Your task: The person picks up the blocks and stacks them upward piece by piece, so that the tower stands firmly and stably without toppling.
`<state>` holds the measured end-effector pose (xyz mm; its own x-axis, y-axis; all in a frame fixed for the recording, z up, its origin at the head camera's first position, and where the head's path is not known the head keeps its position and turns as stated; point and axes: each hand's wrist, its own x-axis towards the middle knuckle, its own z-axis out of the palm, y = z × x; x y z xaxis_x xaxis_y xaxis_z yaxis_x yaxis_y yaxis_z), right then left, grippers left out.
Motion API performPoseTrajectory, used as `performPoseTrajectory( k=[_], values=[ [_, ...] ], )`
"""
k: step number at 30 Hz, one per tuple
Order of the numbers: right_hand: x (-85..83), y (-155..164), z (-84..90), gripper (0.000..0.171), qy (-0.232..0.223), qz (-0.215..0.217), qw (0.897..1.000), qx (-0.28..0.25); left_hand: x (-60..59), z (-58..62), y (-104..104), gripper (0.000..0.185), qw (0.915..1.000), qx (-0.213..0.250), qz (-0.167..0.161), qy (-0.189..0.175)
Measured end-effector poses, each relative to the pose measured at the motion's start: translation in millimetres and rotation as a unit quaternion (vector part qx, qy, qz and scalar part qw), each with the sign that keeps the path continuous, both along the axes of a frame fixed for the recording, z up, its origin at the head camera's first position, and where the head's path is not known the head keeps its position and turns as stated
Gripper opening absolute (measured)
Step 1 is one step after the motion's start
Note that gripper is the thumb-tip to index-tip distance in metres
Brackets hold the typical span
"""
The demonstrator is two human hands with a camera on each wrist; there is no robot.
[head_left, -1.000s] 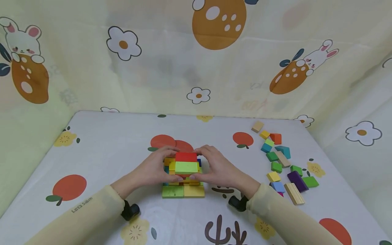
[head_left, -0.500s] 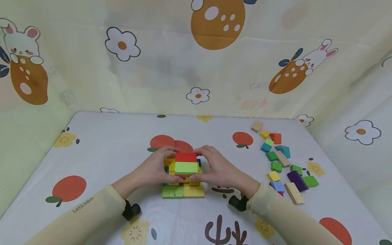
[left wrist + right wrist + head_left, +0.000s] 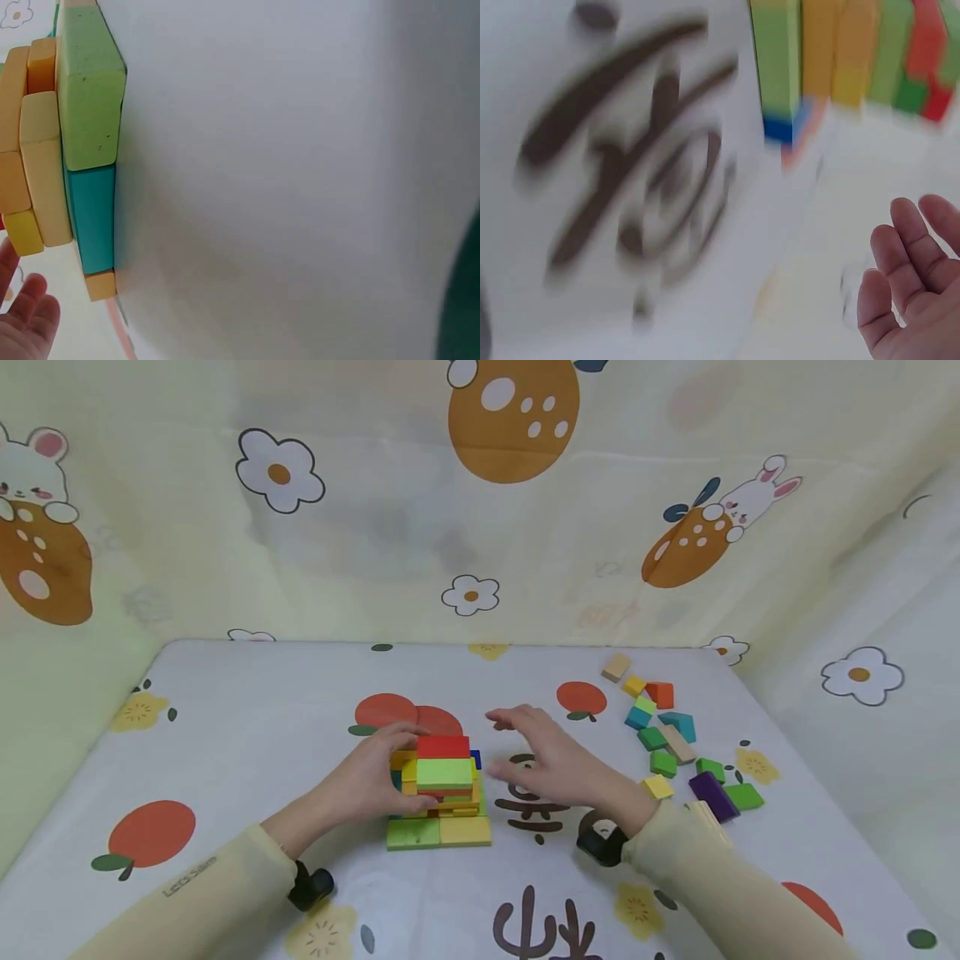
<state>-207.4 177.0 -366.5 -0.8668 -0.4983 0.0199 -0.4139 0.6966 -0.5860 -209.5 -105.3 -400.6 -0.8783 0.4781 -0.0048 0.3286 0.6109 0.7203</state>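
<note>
Two cream fabric sleeves point(image 3: 202, 893) enter from the near edge. Beyond them, a multicoloured stack of rectangular painted blocks point(image 3: 444, 774) stands on the white, fruit-printed table covering point(image 3: 247, 710). Left hand point(image 3: 360, 777): thumb and fingers curved round the stack's left side. Right hand point(image 3: 558, 760): thumb and fingers spread apart, just beside the stack's right side. Farther right, loose coloured blocks point(image 3: 662, 763) lie scattered; a cream printed curtain point(image 3: 360, 552) hangs behind
</note>
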Motion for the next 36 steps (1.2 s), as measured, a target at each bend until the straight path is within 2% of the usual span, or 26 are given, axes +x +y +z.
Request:
performPoseTrajectory(
  k=[3,8,11,15,20,26,32,36],
  values=[
    [-12.4,35,8.7,0.055,0.021,-0.038,0.999,0.004,0.7,1.2,-3,0.073,0.9998,-0.014,0.013,-0.001],
    [-42.7,109,16.8,0.05,0.015,-0.125,0.991,0.045,-0.8,3.8,-6,0.075,0.9994,-0.029,0.021,-0.002],
    [-58.3,147,11.4,0.05,-0.002,-0.169,0.981,0.094,-1.5,4.0,-8,0.075,0.9994,-0.027,0.023,-0.005],
    [-70.2,180,-1.4,0.05,-0.041,-0.206,0.967,0.141,-1.9,2.4,-8,0.076,0.9994,-0.022,0.024,-0.01],
    [-83.9,193,-9.3,0.047,-0.056,-0.218,0.962,0.157,-2.4,0.7,-7,0.07,0.9998,-0.012,0.017,-0.003],
    [-113.1,193,-2.7,0.047,-0.067,-0.194,0.956,0.209,-2.8,-1.1,-6,0.067,0.9999,-0.007,0.016,0.001],
    [-139.8,189,-2.1,0.055,-0.089,-0.178,0.945,0.258,-1.7,-1.8,-2,0.065,0.9999,0.001,0.012,-0.004],
    [-148.0,183,-6.0,0.068,-0.112,-0.194,0.935,0.277,-0.6,-2.4,1,0.065,0.9998,0.0,0.013,-0.012]
  ],
)
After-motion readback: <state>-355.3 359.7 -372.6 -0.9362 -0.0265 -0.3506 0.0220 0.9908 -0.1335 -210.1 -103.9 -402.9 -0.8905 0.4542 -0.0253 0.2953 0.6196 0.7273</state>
